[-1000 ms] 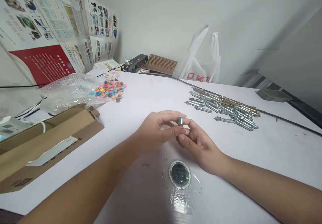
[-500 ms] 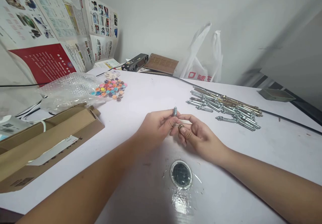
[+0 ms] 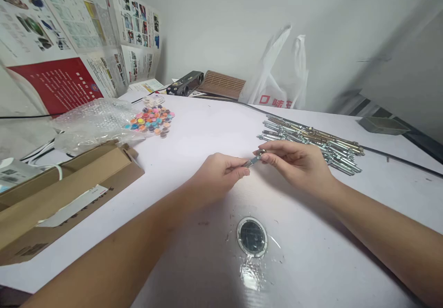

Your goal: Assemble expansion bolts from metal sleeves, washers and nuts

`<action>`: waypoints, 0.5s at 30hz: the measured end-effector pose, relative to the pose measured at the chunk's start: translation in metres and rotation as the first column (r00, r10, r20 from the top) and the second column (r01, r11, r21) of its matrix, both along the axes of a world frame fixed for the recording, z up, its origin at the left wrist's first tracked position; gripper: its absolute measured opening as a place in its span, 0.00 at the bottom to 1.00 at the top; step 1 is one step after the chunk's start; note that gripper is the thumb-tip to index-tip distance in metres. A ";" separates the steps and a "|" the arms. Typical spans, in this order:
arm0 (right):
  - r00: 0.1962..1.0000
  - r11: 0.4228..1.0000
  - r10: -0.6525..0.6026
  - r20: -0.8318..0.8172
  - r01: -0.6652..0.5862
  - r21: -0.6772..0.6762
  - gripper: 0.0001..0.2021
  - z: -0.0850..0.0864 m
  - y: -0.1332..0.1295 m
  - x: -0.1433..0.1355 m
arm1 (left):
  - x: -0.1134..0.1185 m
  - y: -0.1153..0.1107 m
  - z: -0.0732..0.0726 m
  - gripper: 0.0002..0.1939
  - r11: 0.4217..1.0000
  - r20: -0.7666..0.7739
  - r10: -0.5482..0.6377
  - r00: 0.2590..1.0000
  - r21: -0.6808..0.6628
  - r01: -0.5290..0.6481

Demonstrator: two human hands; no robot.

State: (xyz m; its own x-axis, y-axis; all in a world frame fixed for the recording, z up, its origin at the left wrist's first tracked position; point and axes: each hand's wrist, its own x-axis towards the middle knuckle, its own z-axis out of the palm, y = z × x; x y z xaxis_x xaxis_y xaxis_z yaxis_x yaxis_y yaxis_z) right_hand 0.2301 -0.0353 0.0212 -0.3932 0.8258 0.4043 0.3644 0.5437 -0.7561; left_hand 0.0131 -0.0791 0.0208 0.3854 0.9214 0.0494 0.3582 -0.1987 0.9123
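Above the middle of the white table (image 3: 194,137), my left hand (image 3: 224,172) pinches a silvery metal bolt (image 3: 254,161) that points up to the right. Thumb and index finger of my right hand (image 3: 294,160) grip a small metal ring (image 3: 262,152) at the bolt's upper right end. Whether the ring sits around the bolt or only against it, I cannot tell. Behind my right hand lies a pile of silver and brass-coloured bolts (image 3: 341,158), partly hidden by that hand.
An open cardboard box (image 3: 79,197) lies at the left. Behind it are bubble wrap (image 3: 97,118) and coloured discs (image 3: 152,121). A white plastic bag (image 3: 277,77) stands at the back, a green tray (image 3: 382,125) at the right. A round grommet (image 3: 252,237) is at the front.
The bolt, upright before, is now tilted to the right. My right hand has moved up and right, bringing the ring from below to the bolt's upper end.
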 end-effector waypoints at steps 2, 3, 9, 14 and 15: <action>0.999 0.999 0.035 -0.017 -0.035 0.008 0.11 0.000 0.001 0.002 | 0.000 0.001 0.000 0.13 1.000 -0.017 -0.001 1.000 -0.009 0.001; 0.998 0.998 0.061 -0.014 -0.061 0.028 0.10 0.001 0.002 0.002 | 0.000 0.001 0.001 0.13 1.000 -0.026 -0.005 1.000 -0.012 0.005; 0.973 0.944 0.225 0.048 -0.230 0.236 0.10 0.005 0.006 0.005 | 0.000 -0.001 0.000 0.12 0.999 -0.051 -0.034 0.998 -0.018 0.033; 0.977 0.938 0.169 0.132 -0.201 0.282 0.11 0.004 0.007 0.006 | 0.000 -0.002 -0.001 0.12 1.000 -0.094 -0.028 0.995 0.000 0.028; 0.976 0.939 0.161 0.145 -0.197 0.282 0.11 0.003 0.007 0.006 | 0.000 -0.001 -0.001 0.13 1.000 -0.101 -0.024 0.995 0.011 0.025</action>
